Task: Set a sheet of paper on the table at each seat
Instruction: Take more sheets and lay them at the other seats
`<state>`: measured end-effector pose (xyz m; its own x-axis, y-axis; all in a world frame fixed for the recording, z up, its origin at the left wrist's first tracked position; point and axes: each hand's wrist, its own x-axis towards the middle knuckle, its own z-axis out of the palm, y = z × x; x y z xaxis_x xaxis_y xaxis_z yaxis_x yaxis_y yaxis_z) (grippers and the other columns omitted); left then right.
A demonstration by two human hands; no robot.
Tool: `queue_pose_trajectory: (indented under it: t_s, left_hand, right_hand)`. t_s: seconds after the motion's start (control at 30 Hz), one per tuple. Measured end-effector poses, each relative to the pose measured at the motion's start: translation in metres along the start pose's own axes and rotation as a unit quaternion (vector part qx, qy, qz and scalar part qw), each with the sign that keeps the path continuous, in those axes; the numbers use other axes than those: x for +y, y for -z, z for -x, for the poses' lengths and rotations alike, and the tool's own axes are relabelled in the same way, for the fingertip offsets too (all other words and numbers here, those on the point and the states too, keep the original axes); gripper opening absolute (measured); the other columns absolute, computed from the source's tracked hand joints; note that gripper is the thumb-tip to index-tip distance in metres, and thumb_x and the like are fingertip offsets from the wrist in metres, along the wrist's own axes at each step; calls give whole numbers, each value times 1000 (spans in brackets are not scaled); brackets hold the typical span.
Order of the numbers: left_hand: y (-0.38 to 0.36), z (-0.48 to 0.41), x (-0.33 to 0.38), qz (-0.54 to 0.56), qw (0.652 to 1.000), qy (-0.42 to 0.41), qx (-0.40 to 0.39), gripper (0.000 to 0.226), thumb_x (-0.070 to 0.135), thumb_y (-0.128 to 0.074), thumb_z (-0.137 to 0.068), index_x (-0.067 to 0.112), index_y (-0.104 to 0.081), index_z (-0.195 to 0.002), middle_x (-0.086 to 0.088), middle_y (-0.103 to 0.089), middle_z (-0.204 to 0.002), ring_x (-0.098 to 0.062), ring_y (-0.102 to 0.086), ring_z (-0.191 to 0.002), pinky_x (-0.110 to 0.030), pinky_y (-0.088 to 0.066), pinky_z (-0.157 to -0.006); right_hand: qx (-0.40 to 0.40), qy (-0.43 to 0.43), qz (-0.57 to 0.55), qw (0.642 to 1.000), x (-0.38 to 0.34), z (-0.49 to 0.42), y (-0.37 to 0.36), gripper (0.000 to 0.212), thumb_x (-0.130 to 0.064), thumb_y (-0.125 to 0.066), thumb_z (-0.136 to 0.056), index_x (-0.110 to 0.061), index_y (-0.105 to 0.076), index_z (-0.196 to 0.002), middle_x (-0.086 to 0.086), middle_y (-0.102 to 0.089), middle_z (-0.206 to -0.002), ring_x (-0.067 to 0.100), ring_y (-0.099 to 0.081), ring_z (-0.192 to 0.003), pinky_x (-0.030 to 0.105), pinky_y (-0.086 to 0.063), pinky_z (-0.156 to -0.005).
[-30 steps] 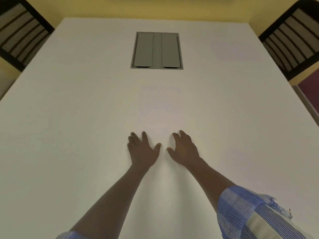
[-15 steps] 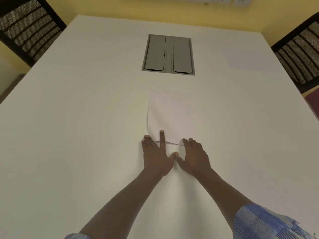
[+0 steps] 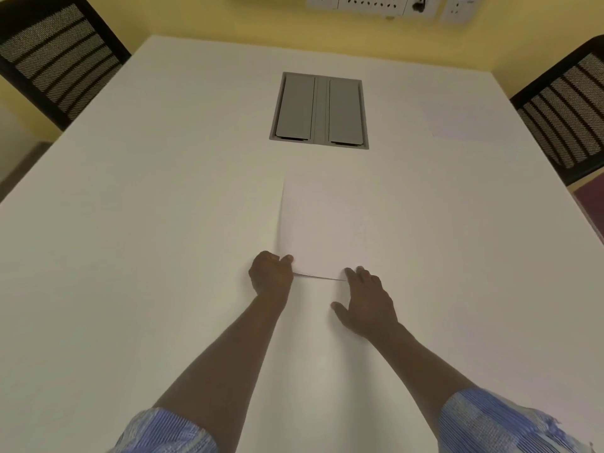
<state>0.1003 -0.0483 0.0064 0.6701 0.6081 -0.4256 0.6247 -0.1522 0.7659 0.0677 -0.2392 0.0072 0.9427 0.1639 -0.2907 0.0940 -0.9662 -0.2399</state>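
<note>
A white sheet of paper (image 3: 322, 223) sits in the middle of the white table (image 3: 147, 240), its near edge lifted slightly off the surface. My left hand (image 3: 270, 274) pinches the sheet's near left corner, thumb on top. My right hand (image 3: 367, 300) rests with fingers apart, its fingertips touching the near right corner. A second pale sheet (image 3: 457, 120) lies flat at the far right, in front of the right chair (image 3: 570, 106).
A grey cable hatch (image 3: 319, 111) is set into the table beyond the sheet. A black slatted chair (image 3: 55, 57) stands at the far left corner. Wall sockets (image 3: 376, 3) line the yellow wall behind.
Both hands lay flat on the table a second ago. Since then the sheet's near edge has come up, my left hand has closed on its corner, and my right hand has shifted right.
</note>
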Motion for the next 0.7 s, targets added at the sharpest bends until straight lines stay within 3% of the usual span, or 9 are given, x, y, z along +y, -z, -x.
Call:
queue_pose_trajectory:
  t_s: [0.13,0.23,0.33,0.4,0.57,0.7]
  left_hand:
    - [1,1,-1,-47,999,-15,13,35,24,-69,-89,9,-53,-62,-9,-56,-68,-33,-54,-75,-32,-40,-66]
    - [2,3,-1,-57,998,-22,15,25,19,-64,-92,-3,-68,-81,-21,-69,-86,-42,-61,-88,-40,-51,-78]
    - [8,5,-2,-59,997,-33,27,28,18,-62,-94,0,-71,-115,-17,-71,-119,-34,-62,-115,-38,-49,-95]
    - [16,8,-4,-49,997,-37,39,32,15,-61,-95,4,-68,-124,-14,-68,-126,-32,-61,-120,-36,-46,-97]
    - [50,15,-9,6,995,-70,68,25,14,-60,-95,3,-70,-115,-13,-73,-114,-33,-65,-110,-39,-50,-100]
    - [89,29,-15,48,992,-91,67,17,18,-58,-94,15,-72,-103,-5,-75,-95,-33,-71,-87,-47,-58,-86]
  right_hand:
    - [13,-5,-1,1000,0,-1,-1,82,-51,-60,-89,-19,-27,-156,15,-18,-166,33,-30,-144,41,-40,-107]
    - [13,-9,1,1000,-1,1,-6,87,-52,-56,-92,-22,-14,-162,17,-11,-168,35,-28,-146,42,-36,-112]
    - [13,-6,7,1000,0,1,-6,87,-52,-54,-93,-21,-11,-162,17,-15,-167,35,-25,-149,43,-34,-114]
    - [6,-5,8,1000,1,1,-4,89,-53,-55,-93,-22,-10,-162,16,-14,-168,34,-23,-150,43,-34,-114]
    - [-26,-14,-41,999,-3,6,10,98,-57,-59,-90,-25,-2,-163,12,-8,-170,32,-12,-155,46,-34,-116]
    - [-8,-49,-130,990,-19,26,28,98,-62,-59,-90,-23,-6,-163,7,-11,-170,28,-12,-156,44,-28,-120]
